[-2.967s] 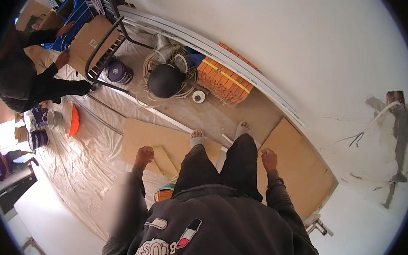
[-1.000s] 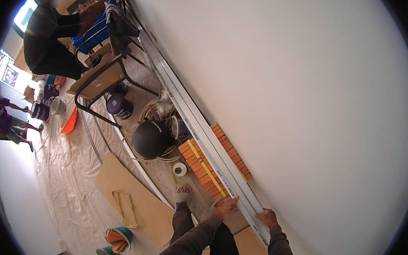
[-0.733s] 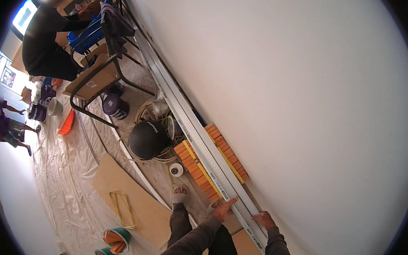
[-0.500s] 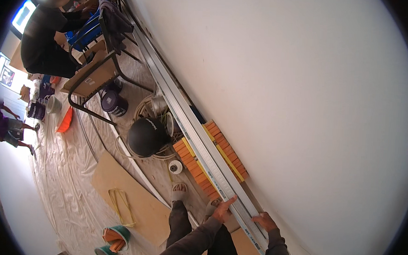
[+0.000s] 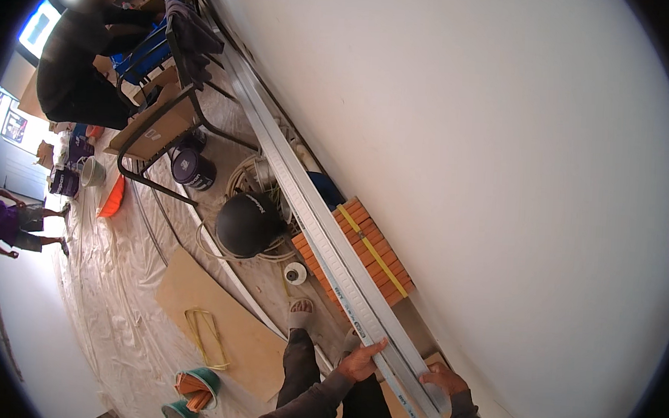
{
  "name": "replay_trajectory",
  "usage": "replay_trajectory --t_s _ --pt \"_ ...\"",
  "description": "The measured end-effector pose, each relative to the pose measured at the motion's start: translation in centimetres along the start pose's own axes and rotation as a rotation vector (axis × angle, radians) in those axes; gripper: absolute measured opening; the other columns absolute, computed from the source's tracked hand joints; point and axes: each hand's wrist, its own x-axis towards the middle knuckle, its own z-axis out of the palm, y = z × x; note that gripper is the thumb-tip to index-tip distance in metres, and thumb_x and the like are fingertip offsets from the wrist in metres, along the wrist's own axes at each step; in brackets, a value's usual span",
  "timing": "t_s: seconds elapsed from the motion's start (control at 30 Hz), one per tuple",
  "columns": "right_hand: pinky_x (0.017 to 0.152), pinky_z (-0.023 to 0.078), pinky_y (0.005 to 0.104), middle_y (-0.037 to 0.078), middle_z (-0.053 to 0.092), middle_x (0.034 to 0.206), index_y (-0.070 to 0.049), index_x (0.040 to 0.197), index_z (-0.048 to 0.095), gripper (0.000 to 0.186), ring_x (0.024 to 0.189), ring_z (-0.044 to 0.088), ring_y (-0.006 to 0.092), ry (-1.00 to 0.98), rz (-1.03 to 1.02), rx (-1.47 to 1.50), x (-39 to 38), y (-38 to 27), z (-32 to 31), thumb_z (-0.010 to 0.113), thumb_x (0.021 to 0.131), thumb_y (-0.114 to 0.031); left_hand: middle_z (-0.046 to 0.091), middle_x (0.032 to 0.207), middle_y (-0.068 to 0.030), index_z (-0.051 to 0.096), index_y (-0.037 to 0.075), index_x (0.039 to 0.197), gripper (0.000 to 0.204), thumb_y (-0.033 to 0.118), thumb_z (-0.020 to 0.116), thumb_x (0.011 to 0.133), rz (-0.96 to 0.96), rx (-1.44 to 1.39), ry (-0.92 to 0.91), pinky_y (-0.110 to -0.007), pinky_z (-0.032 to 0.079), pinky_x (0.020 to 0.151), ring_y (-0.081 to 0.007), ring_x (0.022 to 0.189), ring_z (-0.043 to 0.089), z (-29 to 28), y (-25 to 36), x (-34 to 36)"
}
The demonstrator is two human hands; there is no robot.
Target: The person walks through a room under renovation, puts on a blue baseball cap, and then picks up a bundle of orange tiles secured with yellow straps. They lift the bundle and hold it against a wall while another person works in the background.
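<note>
My left hand is closed round long, pale metal profiles, which run diagonally beside the white wall. My right hand grips their right side near the lower end. Beneath them lies a stack of orange bricks bound with yellow strapping. Left of the bricks are a black dome-shaped object, coiled pale cable and a small white spool. My sandalled feet stand just below.
A co-worker bends by metal chairs; another stands far left. Plastic sheeting carries a board, buckets, an orange container and green pots holding orange pieces.
Both my hands came onto the profiles after hanging apart. In the last half second the profiles shifted, exposing more brick on the right, and my hands moved lower. The far co-worker changed posture.
</note>
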Motion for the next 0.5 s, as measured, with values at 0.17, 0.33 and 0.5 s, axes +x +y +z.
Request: replay_trajectory --t_s 0.17,0.33,0.5 --pt "0.094 0.037 0.0301 0.009 0.063 0.111 0.004 0.118 0.059 0.059 0.100 0.055 0.0185 -0.139 -0.039 0.125 -0.4 1.7 -0.2 0.073 0.073 -0.031 0.050 0.128 -0.0115 0.042 0.006 0.132 0.049 0.021 0.063 0.090 0.006 -0.036 0.032 -0.044 0.037 0.103 -0.0268 0.119 0.047 2.4 0.7 -2.0" --pt "0.096 0.036 0.0294 0.009 0.063 0.113 0.004 0.120 0.057 0.061 0.104 0.055 0.0183 -0.211 -0.038 0.158 -2.1 0.5 0.7 0.076 0.072 -0.029 0.052 0.126 -0.0118 0.040 0.005 0.132 0.051 0.022 0.063 0.090 0.021 -0.102 0.048 -0.045 0.038 0.102 -0.0284 0.119 0.047 3.2 1.3 -3.7" --pt "0.097 0.036 0.0308 0.010 0.060 0.118 0.005 0.123 0.053 0.068 0.108 0.053 0.0184 -0.236 -0.140 0.125 -2.4 0.9 2.1 0.076 0.072 -0.033 0.043 0.138 -0.0203 0.035 0.001 0.136 0.065 0.038 0.060 0.088 0.048 -0.117 -0.123 -0.049 0.031 0.108 -0.0353 0.127 0.042 1.9 1.1 -3.9"
